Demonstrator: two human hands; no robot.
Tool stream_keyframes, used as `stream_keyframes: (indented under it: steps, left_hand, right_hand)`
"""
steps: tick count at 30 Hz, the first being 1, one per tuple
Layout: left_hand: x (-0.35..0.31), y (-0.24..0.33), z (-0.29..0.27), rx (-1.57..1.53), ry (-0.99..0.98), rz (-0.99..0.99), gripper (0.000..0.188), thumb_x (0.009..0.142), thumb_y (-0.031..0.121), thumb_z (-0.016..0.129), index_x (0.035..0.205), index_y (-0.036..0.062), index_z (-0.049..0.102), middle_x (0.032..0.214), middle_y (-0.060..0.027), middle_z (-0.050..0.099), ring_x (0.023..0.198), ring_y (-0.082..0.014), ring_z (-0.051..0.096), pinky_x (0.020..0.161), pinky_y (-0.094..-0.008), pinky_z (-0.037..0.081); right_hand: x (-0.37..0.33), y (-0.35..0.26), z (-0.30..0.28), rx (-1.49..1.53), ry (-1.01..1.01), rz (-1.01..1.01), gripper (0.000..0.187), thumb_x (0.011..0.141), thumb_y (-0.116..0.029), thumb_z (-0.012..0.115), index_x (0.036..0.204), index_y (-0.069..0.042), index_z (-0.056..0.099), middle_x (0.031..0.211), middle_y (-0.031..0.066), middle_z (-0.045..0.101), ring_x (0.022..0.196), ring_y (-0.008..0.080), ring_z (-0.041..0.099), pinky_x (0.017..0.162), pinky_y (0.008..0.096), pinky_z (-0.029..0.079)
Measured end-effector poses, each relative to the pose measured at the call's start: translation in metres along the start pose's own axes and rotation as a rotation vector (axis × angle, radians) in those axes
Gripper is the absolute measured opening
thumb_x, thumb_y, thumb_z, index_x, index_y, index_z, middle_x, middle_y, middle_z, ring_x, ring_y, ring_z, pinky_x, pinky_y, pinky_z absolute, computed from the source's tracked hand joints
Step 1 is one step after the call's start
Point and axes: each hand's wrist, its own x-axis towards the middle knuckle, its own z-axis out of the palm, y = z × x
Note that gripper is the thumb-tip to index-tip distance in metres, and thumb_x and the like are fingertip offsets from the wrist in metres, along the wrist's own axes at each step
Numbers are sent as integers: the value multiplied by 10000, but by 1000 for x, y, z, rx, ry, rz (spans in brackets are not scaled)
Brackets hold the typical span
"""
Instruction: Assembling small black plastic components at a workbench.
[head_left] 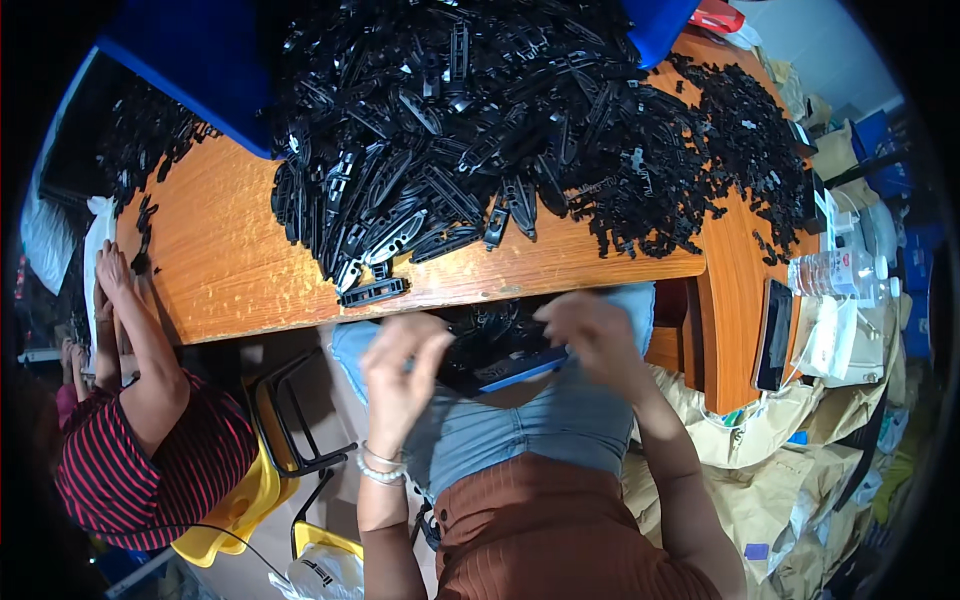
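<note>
Both of my hands hang over my lap, just off the table's near edge, and both are smeared by motion. My left hand (402, 362), with a beaded bracelet (382, 468) at the wrist, has its fingers bent and apart from the thumb, and nothing shows in it. To the right, my right hand (592, 332) points inward; its fingertips are too blurred to make out. Between and below them a dark bin with a blue rim (522, 371) rests on my lap, holding black pieces. Ahead, long black plastic clips (385, 240) lie heaped on the table.
Smaller black parts (640, 205) spread over the right side of the wooden table (225, 245). Blue bins (195, 65) stand at the back. A phone (773, 335) and a clear bottle (835, 274) are at right. At left sits a co-worker in a striped shirt (165, 465).
</note>
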Motion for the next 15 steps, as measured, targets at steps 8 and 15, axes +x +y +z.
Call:
stream_keyframes:
  steps: [8,15]
  left_hand:
    - [16,-25,-24,635,83,-19,281,769,-18,614,1046,-7,569,1000,-172,534,862,-341,575,692,-414,484]
    - [-2,-17,-4,295,270,104,302,746,-51,659,1020,-20,537,1017,-170,599,886,-273,618,736,-347,504]
  right_hand:
    - [30,26,-14,-928,656,-173,154,756,-47,692,883,-17,609,814,105,567,775,279,569,655,359,468]
    - [25,38,-9,-829,620,-265,163,763,-7,676,895,0,581,878,128,591,827,300,572,720,376,470]
